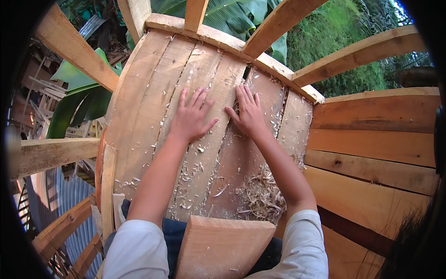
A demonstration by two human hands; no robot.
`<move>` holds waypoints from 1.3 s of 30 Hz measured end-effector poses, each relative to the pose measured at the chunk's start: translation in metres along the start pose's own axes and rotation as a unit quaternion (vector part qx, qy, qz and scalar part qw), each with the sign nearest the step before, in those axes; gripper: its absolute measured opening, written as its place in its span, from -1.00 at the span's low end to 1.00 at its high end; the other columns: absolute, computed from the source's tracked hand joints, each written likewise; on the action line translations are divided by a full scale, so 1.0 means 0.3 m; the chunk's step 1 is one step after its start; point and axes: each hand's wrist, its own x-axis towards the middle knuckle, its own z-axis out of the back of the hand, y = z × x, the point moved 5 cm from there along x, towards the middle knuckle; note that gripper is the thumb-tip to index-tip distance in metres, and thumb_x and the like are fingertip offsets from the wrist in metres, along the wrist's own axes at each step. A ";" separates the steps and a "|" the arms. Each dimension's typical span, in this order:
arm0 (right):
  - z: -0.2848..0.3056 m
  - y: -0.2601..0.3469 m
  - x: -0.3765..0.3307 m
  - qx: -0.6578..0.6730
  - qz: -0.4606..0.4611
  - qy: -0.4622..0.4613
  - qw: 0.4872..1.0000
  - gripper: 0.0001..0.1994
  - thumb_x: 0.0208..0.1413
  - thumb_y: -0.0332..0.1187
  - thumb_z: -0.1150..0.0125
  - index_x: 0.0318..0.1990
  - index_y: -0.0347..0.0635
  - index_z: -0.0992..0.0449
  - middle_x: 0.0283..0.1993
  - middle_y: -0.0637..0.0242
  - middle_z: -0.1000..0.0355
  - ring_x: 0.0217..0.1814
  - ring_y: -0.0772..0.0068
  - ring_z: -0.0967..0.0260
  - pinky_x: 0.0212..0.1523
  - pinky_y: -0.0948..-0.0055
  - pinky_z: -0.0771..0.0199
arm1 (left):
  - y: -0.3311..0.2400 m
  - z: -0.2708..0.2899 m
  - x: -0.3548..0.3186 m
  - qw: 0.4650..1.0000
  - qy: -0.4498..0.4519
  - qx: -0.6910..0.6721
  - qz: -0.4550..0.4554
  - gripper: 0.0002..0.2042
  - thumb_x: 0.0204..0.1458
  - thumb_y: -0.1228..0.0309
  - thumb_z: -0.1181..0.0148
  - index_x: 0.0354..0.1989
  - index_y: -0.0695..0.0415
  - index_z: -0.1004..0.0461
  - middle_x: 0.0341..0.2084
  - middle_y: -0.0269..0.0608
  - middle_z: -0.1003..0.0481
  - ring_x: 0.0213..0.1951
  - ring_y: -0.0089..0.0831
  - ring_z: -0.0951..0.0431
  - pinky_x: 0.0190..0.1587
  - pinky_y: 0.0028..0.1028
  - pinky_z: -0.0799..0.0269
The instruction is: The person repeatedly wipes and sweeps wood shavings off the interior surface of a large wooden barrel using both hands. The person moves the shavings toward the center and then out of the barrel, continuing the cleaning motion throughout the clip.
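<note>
Closest to me there's a loose board (223,246), then a heap of shavings (262,195) well behind the right fingers. Both hands lie flat on the planks (204,93), left hand (191,117) and right hand (249,114) with fingers spread, gripping nothing. Rough gaps under the fingertips look like splinter trouble if they slide.

Two hands (left hand (191,118), right hand (249,114)) lie flat on six planks (153,93); one pile of shavings (262,195) near right.

Left hand (191,117) and right hand (248,113) flat, fingers spread
</note>
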 end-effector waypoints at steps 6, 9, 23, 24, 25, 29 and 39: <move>0.078 -0.090 0.141 0.073 -0.042 -0.032 0.996 -0.23 0.24 0.01 -0.14 0.45 -0.19 -0.01 0.24 0.03 -0.40 0.44 0.04 -0.17 0.49 -0.09 0.10 | 0.006 0.004 -0.002 1.000 -0.005 -0.003 -0.002 -0.43 0.19 -0.05 -0.03 0.29 0.01 -0.31 0.38 -0.09 -0.18 0.46 -0.22 -0.04 0.48 0.08 0.30; 0.117 -0.072 0.125 0.130 -0.015 0.026 0.991 -0.24 0.21 0.01 -0.18 0.43 -0.16 -0.06 0.20 -0.04 -0.39 0.37 0.00 -0.24 0.45 -0.10 0.01 | 0.003 0.003 -0.002 1.000 0.005 0.002 0.002 -0.43 0.19 -0.05 -0.02 0.29 0.01 -0.31 0.38 -0.09 -0.18 0.46 -0.23 -0.03 0.48 0.08 0.31; 0.022 -0.188 0.009 -0.043 -0.123 -0.045 0.990 -0.31 0.26 0.08 -0.03 0.41 -0.14 -0.12 0.47 -0.03 -0.08 0.52 -0.07 -0.02 0.46 -0.16 0.08 | -0.003 -0.006 0.005 1.000 -0.001 0.013 -0.001 -0.44 0.20 -0.05 -0.01 0.28 -0.01 -0.30 0.39 -0.15 -0.16 0.46 -0.25 -0.04 0.48 0.07 0.29; 0.028 -0.225 0.019 -0.054 -0.160 -0.063 0.984 -0.31 0.27 0.07 -0.03 0.41 -0.15 -0.13 0.47 -0.04 -0.09 0.52 -0.07 -0.01 0.46 -0.16 0.08 | -0.007 -0.011 0.010 1.000 -0.001 0.015 -0.005 -0.44 0.20 -0.05 0.00 0.29 -0.02 -0.30 0.39 -0.15 -0.16 0.46 -0.25 -0.04 0.48 0.06 0.29; 0.049 -0.247 0.034 -0.031 -0.177 -0.074 0.981 -0.33 0.28 0.06 0.00 0.40 -0.16 -0.14 0.46 -0.04 -0.10 0.52 -0.07 -0.01 0.46 -0.16 0.07 | -0.006 -0.010 0.007 1.000 -0.001 0.019 -0.007 -0.44 0.20 -0.05 0.00 0.29 -0.02 -0.30 0.39 -0.15 -0.16 0.46 -0.25 -0.04 0.48 0.06 0.29; 0.147 -0.267 -0.083 0.019 -0.152 -0.047 0.987 -0.37 0.29 0.00 -0.06 0.37 -0.19 -0.17 0.44 -0.11 -0.11 0.50 -0.11 -0.04 0.44 -0.04 0.00 | 0.018 -0.021 -0.004 0.999 0.010 0.031 0.005 -0.43 0.21 -0.06 0.03 0.32 -0.03 -0.28 0.39 -0.16 -0.16 0.46 -0.27 -0.04 0.48 0.03 0.30; 0.236 -0.088 -0.726 -0.037 -0.205 0.165 0.964 -0.20 0.19 0.11 -0.17 0.44 -0.17 -0.08 0.51 -0.18 0.08 0.56 -0.24 0.16 0.47 -0.06 0.06 | 0.002 -0.014 0.009 0.999 0.002 0.038 0.000 -0.46 0.23 -0.06 0.05 0.31 -0.08 -0.29 0.39 -0.18 -0.18 0.46 -0.29 -0.06 0.48 0.02 0.29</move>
